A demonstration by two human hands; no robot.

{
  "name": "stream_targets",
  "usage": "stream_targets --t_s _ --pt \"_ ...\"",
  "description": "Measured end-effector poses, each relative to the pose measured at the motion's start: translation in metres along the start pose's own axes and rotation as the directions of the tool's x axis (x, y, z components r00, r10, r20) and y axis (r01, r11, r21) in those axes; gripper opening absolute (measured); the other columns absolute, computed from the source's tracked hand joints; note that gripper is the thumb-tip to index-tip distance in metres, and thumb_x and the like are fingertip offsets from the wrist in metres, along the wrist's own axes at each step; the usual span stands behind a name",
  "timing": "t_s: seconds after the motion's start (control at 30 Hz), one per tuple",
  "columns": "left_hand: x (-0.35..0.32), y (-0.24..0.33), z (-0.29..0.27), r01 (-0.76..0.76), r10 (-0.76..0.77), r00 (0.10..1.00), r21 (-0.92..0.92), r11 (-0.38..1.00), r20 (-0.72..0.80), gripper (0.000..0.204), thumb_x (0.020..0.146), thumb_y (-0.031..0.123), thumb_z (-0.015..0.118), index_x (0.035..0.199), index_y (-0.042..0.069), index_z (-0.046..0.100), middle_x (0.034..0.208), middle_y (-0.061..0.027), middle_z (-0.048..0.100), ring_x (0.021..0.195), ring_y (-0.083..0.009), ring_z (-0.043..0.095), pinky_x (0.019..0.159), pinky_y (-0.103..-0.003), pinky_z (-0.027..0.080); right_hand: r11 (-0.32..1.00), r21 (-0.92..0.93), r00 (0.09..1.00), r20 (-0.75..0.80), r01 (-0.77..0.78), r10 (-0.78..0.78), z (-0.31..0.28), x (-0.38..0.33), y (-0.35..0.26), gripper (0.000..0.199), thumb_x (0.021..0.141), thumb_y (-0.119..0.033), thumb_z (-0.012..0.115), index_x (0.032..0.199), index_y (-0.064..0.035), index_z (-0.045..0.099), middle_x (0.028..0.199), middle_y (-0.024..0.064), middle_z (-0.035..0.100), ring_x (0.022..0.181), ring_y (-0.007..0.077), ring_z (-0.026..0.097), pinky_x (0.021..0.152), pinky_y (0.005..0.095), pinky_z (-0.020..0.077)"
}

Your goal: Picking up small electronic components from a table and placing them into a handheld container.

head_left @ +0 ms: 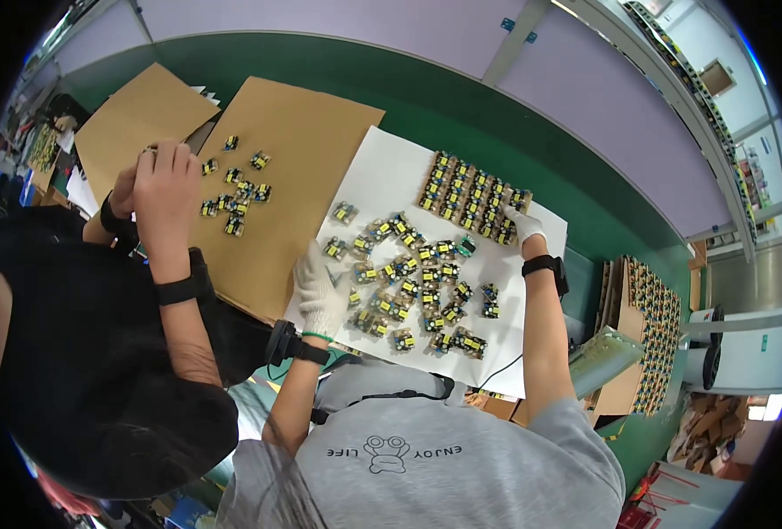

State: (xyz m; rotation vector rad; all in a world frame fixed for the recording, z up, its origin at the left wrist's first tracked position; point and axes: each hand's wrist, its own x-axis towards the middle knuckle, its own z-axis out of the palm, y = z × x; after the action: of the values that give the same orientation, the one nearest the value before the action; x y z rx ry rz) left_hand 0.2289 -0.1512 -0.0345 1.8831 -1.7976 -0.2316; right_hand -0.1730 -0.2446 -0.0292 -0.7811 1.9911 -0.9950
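A white work glove covers my left hand, which rests open at the left edge of a white sheet, beside loose small circuit boards with yellow-topped parts. No board shows in it. My gloved right hand reaches to the right edge of a block of circuit boards set close together in rows. Its fingers are pinched on a small circuit board at that edge, partly hidden by the glove. One green-topped board lies among the loose ones.
At the left, a co-worker in black holds both bare hands above a cardboard sheet with several circuit boards on it. Stacked cardboard with rows of boards stands at the right, near a flat greenish panel. A lilac partition rises behind.
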Motion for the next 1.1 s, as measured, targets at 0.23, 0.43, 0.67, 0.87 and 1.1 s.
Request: stream_targets --t_s 0.23,0.43,0.67,0.87,1.1 --pt "-0.01 0.004 -0.013 0.12 -0.186 0.959 -0.288 0.95 -0.214 0.086 0.078 0.034 0.07 0.139 -0.002 0.02 0.135 -0.0265 0.036 0.123 -0.0404 0.038 0.103 -0.042 0.031 0.907 0.421 0.984 0.167 -0.011 -0.066 -0.03 -0.074 -0.006 0.041 0.084 -0.03 0.067 0.11 0.0007 0.059 0.098 0.0061 0.064 0.081 0.0133 0.06 0.068 0.0272 0.0476" --pt "-0.014 0.05 -0.038 -0.03 -0.051 0.95 -0.252 0.967 -0.307 0.077 0.081 0.028 0.068 0.137 -0.003 0.025 0.135 -0.0241 0.034 0.126 -0.0372 0.032 0.105 -0.045 0.028 0.971 0.184 0.986 -0.09 0.153 -0.138 -0.082 -0.214 -0.015 0.027 0.09 -0.025 0.06 0.101 0.0008 0.06 0.089 0.0003 0.061 0.078 0.0064 0.054 0.068 0.0204 0.0434" --pt "-0.047 0.113 -0.037 -0.31 0.258 0.942 -0.265 0.913 -0.213 0.072 0.077 0.018 0.07 0.132 -0.007 0.031 0.135 -0.0253 0.03 0.125 -0.0371 0.034 0.103 -0.045 0.032 0.94 -0.304 0.319 -0.885 0.152 -0.338 -0.15 -0.279 0.112 0.033 0.093 -0.027 0.054 0.095 0.0062 0.054 0.077 0.015 0.059 0.071 0.0233 0.055 0.067 0.0373 0.0445" --pt "-0.074 0.161 -0.035 -0.398 0.36 0.917 -0.365 0.842 -0.17 0.069 0.076 0.013 0.07 0.131 -0.007 0.033 0.134 -0.0218 0.029 0.123 -0.0331 0.037 0.103 -0.041 0.035 0.951 -0.307 0.465 -0.836 0.04 -0.289 -0.162 -0.286 0.216 0.027 0.092 -0.021 0.054 0.095 0.006 0.053 0.081 0.0158 0.058 0.071 0.0256 0.053 0.069 0.0386 0.044" --pt "-0.113 0.203 -0.022 -0.393 0.435 0.901 -0.447 0.804 -0.01 0.073 0.071 0.011 0.07 0.133 -0.002 0.033 0.133 -0.0204 0.03 0.121 -0.038 0.036 0.102 -0.043 0.033 0.947 -0.295 0.43 -0.845 0.125 -0.32 -0.148 -0.277 0.176 0.024 0.089 -0.019 0.059 0.097 0.0028 0.053 0.083 0.0171 0.058 0.072 0.0284 0.056 0.068 0.0378 0.0452"
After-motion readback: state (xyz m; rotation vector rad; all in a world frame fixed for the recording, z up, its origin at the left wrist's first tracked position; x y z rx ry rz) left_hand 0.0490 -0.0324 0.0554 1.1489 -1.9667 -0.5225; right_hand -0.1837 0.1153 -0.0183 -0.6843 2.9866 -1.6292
